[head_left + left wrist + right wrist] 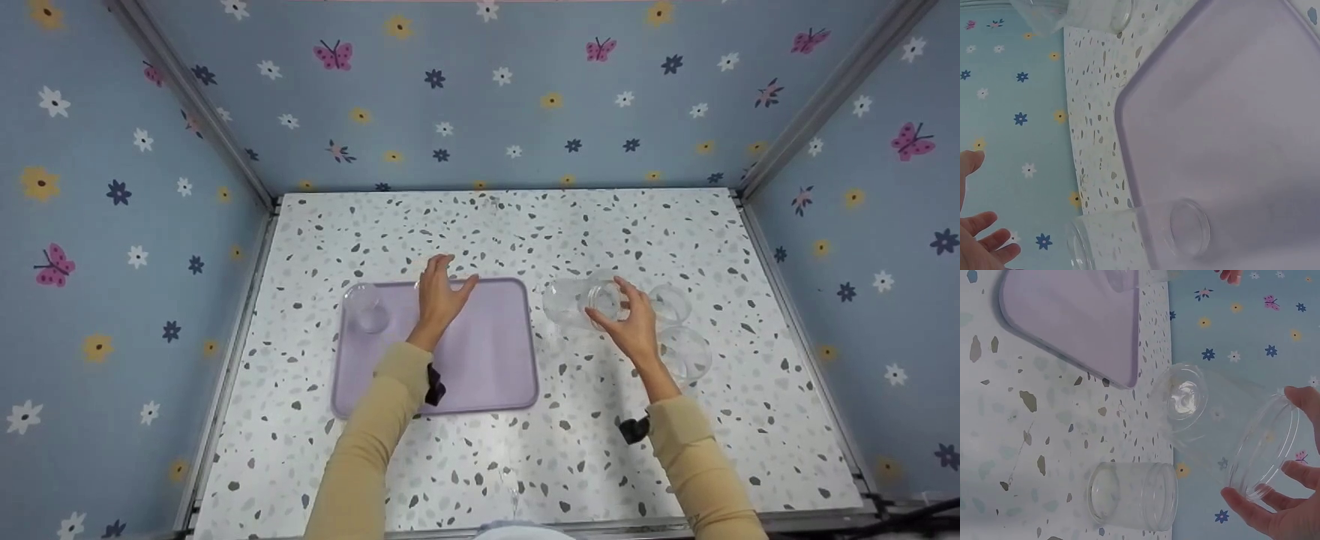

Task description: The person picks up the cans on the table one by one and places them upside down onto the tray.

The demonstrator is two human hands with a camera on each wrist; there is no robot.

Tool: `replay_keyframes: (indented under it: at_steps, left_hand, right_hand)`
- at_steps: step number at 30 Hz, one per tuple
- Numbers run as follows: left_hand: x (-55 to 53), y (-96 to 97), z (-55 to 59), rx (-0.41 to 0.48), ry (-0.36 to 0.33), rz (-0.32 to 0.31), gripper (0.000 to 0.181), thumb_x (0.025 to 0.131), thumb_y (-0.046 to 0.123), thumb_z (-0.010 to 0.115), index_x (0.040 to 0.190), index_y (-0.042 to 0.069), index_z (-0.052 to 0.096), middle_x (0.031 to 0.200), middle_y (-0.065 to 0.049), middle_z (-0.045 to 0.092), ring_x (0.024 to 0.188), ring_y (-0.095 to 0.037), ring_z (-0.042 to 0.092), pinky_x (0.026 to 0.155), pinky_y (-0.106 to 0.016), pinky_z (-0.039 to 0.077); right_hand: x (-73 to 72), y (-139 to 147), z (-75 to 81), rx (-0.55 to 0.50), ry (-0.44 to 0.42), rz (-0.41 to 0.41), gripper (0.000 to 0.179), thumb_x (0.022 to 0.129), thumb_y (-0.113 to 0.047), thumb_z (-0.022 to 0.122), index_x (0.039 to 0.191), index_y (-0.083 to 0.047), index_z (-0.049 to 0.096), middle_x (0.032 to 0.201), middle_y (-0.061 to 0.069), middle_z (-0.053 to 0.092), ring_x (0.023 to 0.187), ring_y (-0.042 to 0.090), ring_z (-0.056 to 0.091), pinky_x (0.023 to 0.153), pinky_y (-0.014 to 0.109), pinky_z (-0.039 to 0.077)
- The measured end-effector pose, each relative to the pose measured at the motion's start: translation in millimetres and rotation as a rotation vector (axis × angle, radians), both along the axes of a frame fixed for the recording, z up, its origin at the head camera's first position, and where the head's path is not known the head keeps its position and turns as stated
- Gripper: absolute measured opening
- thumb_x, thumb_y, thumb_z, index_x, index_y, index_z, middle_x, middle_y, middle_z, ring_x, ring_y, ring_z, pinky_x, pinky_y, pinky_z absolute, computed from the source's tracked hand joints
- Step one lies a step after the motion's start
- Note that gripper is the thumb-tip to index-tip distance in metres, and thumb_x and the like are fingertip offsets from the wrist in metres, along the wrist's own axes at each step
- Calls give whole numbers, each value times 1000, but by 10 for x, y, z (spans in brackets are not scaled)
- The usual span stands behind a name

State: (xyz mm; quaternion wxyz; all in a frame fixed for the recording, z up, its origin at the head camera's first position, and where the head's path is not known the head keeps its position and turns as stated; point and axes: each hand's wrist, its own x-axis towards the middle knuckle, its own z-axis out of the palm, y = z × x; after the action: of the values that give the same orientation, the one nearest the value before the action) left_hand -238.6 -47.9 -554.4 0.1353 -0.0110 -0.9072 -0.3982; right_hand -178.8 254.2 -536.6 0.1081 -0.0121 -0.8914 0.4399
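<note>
My right hand (634,322) grips a clear jar (1213,422) around its wide rim, fingers and thumb spread across the mouth. The jar is tilted above the table, its base toward the tray. My left hand (441,300) hovers over the back of the lilac tray (480,360), fingers apart and holding nothing. At the tray's back left corner stands another clear jar (369,311); the left wrist view shows this jar (1140,228) upright. Beside my right hand, two more see-through jars (670,304) (687,354) stand on the table.
The speckled white table (480,465) runs around the tray. Blue flowered panels (480,97) enclose the back and both sides, with grey metal posts (195,97) at the corners. The transparent jars' outlines are faint against the table.
</note>
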Motion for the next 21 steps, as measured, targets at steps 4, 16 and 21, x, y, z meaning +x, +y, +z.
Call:
replay_keyframes:
  at_steps: [4,16,21]
  left_hand:
    - [34,30,-2,62,27,-25,48,77,28,68,113,-2,54,114,-15,51,107,-28,47,92,-36,35]
    - [113,161,-24,236,-12,-116,45,83,30,62,114,-1,56,114,-14,55,111,-25,47,95,-33,33]
    - [130,224,-23,352,-37,-155,42,84,27,60,115,-2,56,113,-15,55,106,-25,49,84,-37,44]
  right_hand:
    - [-18,-25,21,-148,-69,1,65,73,-28,73,129,-8,44,119,21,48,96,35,52,77,44,45]
    - [-74,-52,47,-454,-286,26,61,84,-30,61,135,-9,36,127,21,42,106,32,48,68,30,51]
    - [-78,-81,63,-523,-339,41,59,87,-31,55,138,-9,32,131,20,38,110,34,45,72,34,51]
